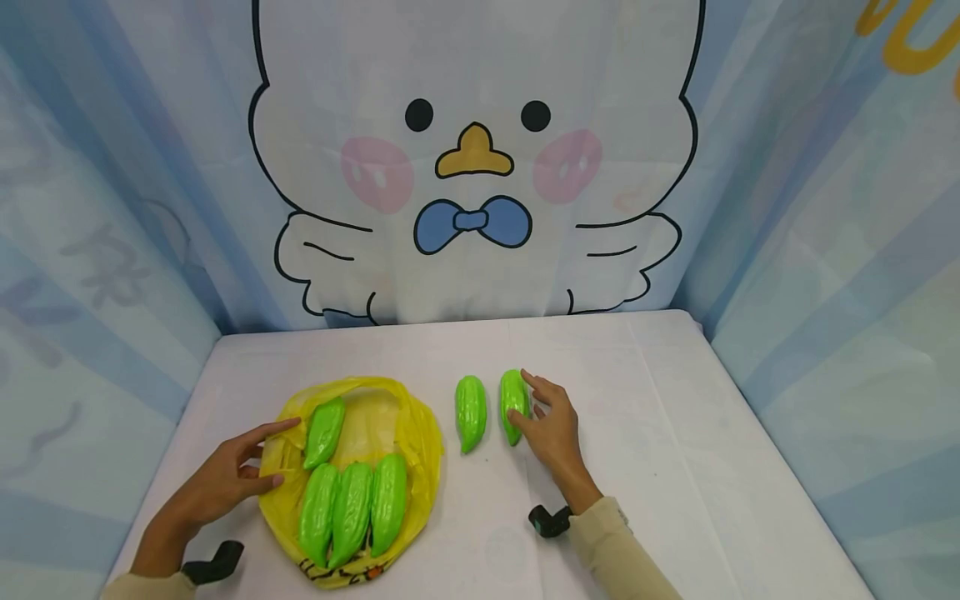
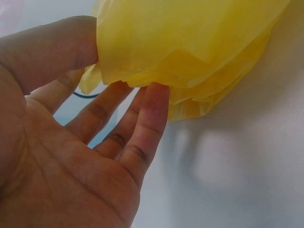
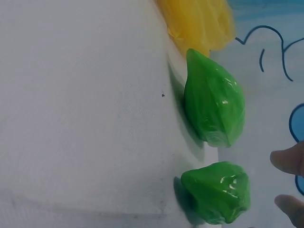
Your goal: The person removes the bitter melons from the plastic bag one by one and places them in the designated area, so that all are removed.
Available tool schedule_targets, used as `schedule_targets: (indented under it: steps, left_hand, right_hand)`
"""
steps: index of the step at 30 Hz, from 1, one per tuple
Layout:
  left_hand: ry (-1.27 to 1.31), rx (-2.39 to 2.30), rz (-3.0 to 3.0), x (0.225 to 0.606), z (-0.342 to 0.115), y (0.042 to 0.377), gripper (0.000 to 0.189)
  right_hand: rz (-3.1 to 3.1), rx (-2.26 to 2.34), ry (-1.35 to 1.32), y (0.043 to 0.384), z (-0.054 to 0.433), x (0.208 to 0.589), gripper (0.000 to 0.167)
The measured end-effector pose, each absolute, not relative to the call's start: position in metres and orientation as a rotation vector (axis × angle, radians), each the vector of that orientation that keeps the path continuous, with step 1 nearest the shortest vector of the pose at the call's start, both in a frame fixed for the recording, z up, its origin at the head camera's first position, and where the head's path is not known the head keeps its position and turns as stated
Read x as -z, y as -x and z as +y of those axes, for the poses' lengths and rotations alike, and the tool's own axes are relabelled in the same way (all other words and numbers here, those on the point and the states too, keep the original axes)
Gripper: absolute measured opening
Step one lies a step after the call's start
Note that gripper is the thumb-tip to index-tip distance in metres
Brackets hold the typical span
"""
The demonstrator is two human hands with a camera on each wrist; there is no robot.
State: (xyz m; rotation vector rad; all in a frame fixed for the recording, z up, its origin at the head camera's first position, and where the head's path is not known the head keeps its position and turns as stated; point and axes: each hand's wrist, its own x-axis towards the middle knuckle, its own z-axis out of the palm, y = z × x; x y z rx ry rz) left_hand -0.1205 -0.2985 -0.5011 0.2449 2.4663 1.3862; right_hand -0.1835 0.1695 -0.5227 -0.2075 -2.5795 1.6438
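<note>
The outer green vegetable (image 1: 512,395) lies on the desk (image 1: 675,417) beside a second one (image 1: 470,413), right of a yellow bag (image 1: 426,433) holding four more (image 1: 352,510). The right hand (image 1: 555,427) spreads about it, seemingly lining up; a light pinch should follow. Contact is unclear, its wrist view showing only fingertips (image 3: 289,160). The left hand (image 1: 219,477), fingers apart, touches the bag.

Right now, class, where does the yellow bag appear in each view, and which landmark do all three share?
Head: the yellow bag lies left of centre, in the lower half.
Left wrist: it spans the upper middle and right.
Right wrist: it shows at the top edge, right of centre.
Shared landmark: the white table.
</note>
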Motion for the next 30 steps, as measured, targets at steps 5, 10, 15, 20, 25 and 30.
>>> schedule_targets:
  steps: [5, 10, 15, 20, 25, 30]
  left_hand:
    - [-0.258, -1.389, 2.472, 0.501, -0.298, 0.121, 0.072]
    - [-0.274, -1.387, 2.484, 0.501, -0.298, 0.121, 0.071]
    - [-0.274, -1.387, 2.484, 0.501, -0.299, 0.12, 0.071]
    - [-0.28, -1.389, 2.486, 0.5, -0.299, 0.12, 0.072]
    - [-0.276, -1.374, 2.499, 0.5, -0.298, 0.12, 0.072]
    - [-0.269, -1.376, 2.49, 0.5, -0.297, 0.121, 0.072]
  right_hand:
    - [-2.55, -1.613, 0.163, 0.184, 0.163, 0.516, 0.069]
    - [-2.506, -1.635, 0.1, 0.183, 0.152, 0.508, 0.068]
    - [-2.449, -1.708, 0.034, 0.182, 0.136, 0.5, 0.067]
    - [-2.426, -1.769, -0.025, 0.18, 0.118, 0.494, 0.066]
    - [-2.43, -1.817, -0.104, 0.178, 0.1, 0.491, 0.065]
    - [-2.442, -1.848, -0.184, 0.174, 0.083, 0.488, 0.066]
